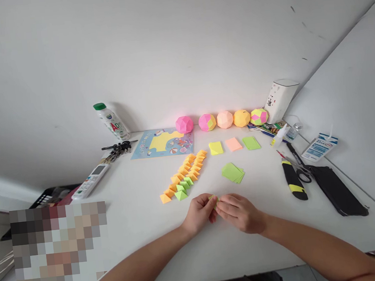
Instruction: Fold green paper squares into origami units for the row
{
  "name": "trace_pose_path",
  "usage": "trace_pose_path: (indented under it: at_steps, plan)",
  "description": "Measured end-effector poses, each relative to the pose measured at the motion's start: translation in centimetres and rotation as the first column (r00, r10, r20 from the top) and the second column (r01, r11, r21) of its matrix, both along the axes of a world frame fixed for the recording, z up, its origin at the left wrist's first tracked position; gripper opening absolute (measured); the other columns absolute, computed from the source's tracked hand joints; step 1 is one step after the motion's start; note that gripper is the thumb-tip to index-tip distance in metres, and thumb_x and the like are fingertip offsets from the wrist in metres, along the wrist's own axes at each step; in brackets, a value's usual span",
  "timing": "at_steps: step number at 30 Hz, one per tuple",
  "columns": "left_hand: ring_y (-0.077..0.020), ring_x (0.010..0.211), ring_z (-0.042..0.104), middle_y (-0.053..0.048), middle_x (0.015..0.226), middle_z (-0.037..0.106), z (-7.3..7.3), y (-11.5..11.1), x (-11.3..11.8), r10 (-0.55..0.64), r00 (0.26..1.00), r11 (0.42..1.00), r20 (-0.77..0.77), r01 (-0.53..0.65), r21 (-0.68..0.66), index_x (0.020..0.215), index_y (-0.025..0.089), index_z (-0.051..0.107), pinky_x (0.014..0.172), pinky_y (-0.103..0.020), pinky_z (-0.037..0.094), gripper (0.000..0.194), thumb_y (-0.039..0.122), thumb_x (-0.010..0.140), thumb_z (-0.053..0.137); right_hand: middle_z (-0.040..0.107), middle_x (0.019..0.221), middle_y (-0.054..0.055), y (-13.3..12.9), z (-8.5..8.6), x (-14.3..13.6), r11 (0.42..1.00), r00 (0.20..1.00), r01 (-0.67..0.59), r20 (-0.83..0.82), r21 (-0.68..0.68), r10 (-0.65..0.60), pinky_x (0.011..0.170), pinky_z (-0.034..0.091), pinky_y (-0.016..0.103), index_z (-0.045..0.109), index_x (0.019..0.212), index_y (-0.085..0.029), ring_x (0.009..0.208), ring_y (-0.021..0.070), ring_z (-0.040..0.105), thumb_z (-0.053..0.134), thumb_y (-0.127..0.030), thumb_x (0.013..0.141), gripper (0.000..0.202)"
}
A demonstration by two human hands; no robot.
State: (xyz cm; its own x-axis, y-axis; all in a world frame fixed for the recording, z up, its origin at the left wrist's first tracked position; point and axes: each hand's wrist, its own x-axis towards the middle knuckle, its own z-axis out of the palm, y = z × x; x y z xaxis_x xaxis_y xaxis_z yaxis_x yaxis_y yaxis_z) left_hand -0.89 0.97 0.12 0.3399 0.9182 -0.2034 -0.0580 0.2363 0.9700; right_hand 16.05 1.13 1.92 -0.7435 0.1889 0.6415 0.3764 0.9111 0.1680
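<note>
My left hand (201,211) and my right hand (238,211) meet over the front of the white table (146,261). Both pinch a small yellow-green paper piece (212,197), mostly hidden by the fingers. Beyond my hands lies a fanned stack of green paper squares (233,173). To the left run two slanting rows of folded orange pieces (178,177), with several folded green pieces (181,195) at the near end. Farther back lie a yellow stack (216,148), a peach stack (234,144) and another green stack (251,142).
Several paper balls (225,119) line the wall. A bottle (112,124), remote control (91,181) and blue booklet (141,147) are at left. On the right are a glue bottle (278,137), cutter (294,180), scissors (303,175), black pouch (340,191) and white container (280,99).
</note>
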Motion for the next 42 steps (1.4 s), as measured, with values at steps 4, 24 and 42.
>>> trace_pose_path:
  at_steps: [4, 24, 42]
  plan:
    - [-0.0066, 0.037, 0.038, 0.005, 0.043, 0.045, 0.26, -0.2, 0.1, 0.026, 0.997, 0.999, -0.07, -0.024, 0.029, 0.06, 0.016, 0.048, 0.039, -0.019, 0.028, 0.04, 0.051, 0.078, 0.053, 0.064, 0.078, 0.006, 0.01, -0.11, -0.14, 1.0, 1.0, -0.002, 0.003, -0.027, 0.002, 0.068, 0.054, 0.032, 0.062, 0.087, -0.012, 0.081, 0.0181, 0.058, 0.05, -0.006, 0.087, 0.015]
    - [-0.0141, 0.06, 0.056, -0.002, 0.061, 0.06, 0.16, -0.1, -0.03, -0.006, 0.995, 0.994, -0.097, 0.016, 0.104, 0.066, 0.015, 0.063, 0.058, -0.024, 0.046, 0.031, 0.042, 0.079, 0.055, 0.061, 0.074, 0.005, -0.2, -0.64, -0.4, 0.852, 0.976, 0.003, -0.183, -0.523, -0.116, 0.062, 0.047, 0.027, 0.065, 0.075, -0.017, 0.068, 0.0149, 0.052, 0.044, -0.008, 0.087, 0.026]
    - [-0.0218, 0.09, 0.062, -0.009, 0.095, 0.068, 0.4, -0.07, -0.74, -0.213, 0.977, 0.974, 0.02, 0.21, 0.083, 0.104, 0.016, 0.064, 0.075, -0.032, 0.05, 0.035, 0.041, 0.083, 0.053, 0.068, 0.07, 0.004, 0.45, -0.53, 0.34, 0.057, 0.834, -0.067, -0.087, -0.996, -0.545, 0.055, 0.049, 0.025, 0.065, 0.075, -0.015, 0.064, 0.0159, 0.062, 0.063, -0.031, 0.076, 0.017]
